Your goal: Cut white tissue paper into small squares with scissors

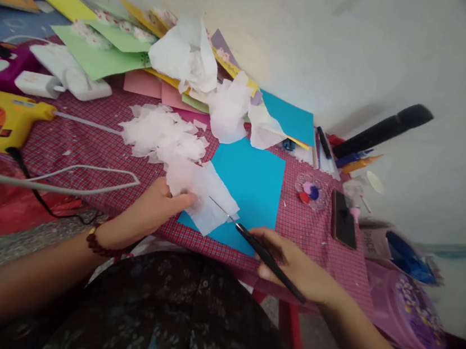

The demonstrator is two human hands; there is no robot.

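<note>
My left hand [156, 208] pinches thin white paper sheets [204, 185], right hand [296, 264] clasps a black-handled, metal-bladed tool [258, 248]; slack could cause tearing.

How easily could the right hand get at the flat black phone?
Probably yes: the flat black phone lies nearby with nothing large between on the red checked cloth, though the right hand holds a black-handled tool.

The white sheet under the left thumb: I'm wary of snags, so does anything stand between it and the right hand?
Only the black-handled tool, which the right hand holds; its thin metal end reaches over the white sheet. Nothing else visible stands between them; the blue sheet lies beneath.
</note>
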